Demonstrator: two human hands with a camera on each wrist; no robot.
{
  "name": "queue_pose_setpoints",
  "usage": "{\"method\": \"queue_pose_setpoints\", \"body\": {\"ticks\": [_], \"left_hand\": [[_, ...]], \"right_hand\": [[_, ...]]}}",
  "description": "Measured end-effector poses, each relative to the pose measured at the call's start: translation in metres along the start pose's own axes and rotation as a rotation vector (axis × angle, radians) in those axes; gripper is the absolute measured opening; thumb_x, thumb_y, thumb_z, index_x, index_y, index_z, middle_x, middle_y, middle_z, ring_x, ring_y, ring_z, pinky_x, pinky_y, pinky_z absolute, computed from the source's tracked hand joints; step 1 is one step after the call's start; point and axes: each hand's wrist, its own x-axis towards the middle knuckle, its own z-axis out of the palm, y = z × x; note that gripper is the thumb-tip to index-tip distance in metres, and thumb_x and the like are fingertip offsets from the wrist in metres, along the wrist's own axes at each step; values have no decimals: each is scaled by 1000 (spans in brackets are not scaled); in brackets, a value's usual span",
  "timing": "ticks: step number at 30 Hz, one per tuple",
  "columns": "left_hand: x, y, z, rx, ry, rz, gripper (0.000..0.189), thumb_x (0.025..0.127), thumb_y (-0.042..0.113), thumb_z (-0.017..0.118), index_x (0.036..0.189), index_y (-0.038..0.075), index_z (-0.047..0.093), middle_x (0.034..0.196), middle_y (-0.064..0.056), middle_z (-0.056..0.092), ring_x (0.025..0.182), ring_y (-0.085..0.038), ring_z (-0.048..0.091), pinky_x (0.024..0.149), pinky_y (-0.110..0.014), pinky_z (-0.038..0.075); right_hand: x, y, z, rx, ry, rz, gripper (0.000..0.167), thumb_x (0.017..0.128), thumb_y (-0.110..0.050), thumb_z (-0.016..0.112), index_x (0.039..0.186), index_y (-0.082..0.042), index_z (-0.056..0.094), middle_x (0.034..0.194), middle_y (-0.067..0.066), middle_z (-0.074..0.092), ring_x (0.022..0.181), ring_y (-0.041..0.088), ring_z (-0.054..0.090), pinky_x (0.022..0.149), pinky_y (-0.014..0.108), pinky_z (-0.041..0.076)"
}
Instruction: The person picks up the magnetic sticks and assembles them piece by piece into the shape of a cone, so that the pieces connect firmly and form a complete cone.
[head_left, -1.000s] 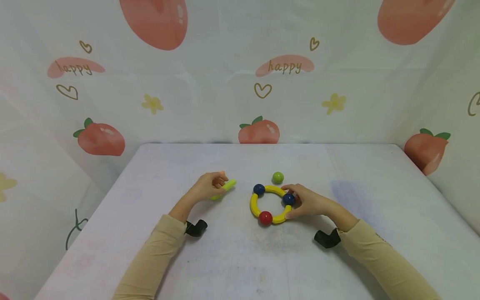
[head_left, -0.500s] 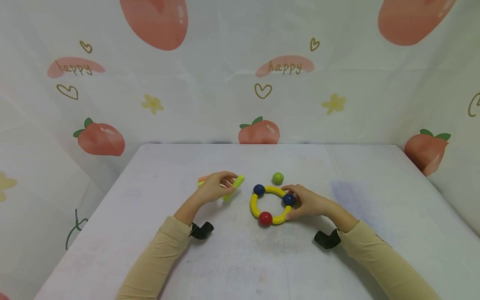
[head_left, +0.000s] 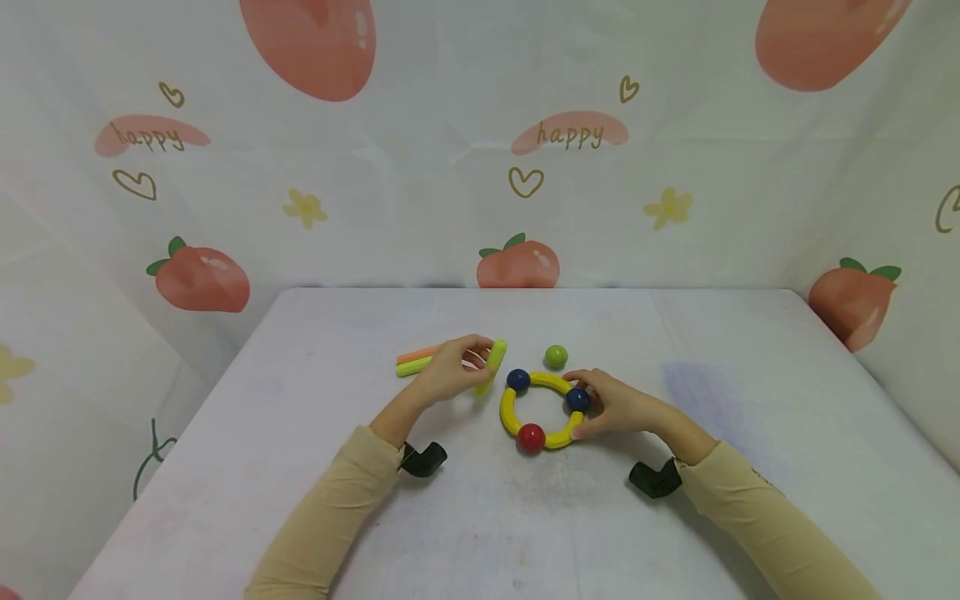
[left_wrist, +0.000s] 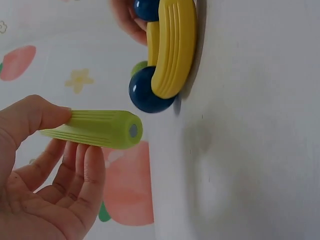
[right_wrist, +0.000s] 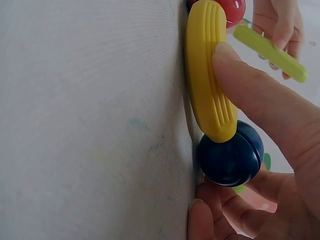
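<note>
My left hand pinches a straight yellow-green magnetic rod between thumb and fingers, raised off the table; a grey disc shows in its end. To its right lies a ring of curved yellow rods joined by two dark blue balls and a red ball. My right hand holds the ring's right side. In the right wrist view its thumb presses a curved yellow rod, while the fingers curl near a blue ball. Behind the ring sits a green ball.
An orange rod and another yellow-green rod lie side by side on the white table, partly behind the left hand. A black wrist mount shows below the left wrist, another black mount below the right.
Carrying the yellow-green rod, my left hand has moved right toward the ring and lifted it more upright. The rods left behind have come into view. My right hand and the ring stay put.
</note>
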Motion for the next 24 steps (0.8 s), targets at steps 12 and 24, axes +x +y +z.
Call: {"method": "queue_pose_setpoints", "body": {"ticks": [12, 24], "left_hand": [[11, 9, 16, -112, 63, 92, 39, 84, 5, 65, 119, 0, 49, 112, -17, 57, 98, -25, 58, 87, -32, 53], [15, 12, 19, -116, 94, 98, 37, 83, 4, 66, 116, 1, 50, 110, -16, 58, 97, -26, 60, 87, -31, 52]], "right_hand": [[-1, 0, -1, -20, 6, -25, 81, 74, -32, 78, 136, 1, 36, 115, 18, 49, 95, 22, 43, 81, 30, 40], [-1, 0, -1, -15, 10, -27, 82, 74, -31, 79, 136, 2, 36, 114, 18, 49, 94, 21, 43, 79, 29, 39]]}}
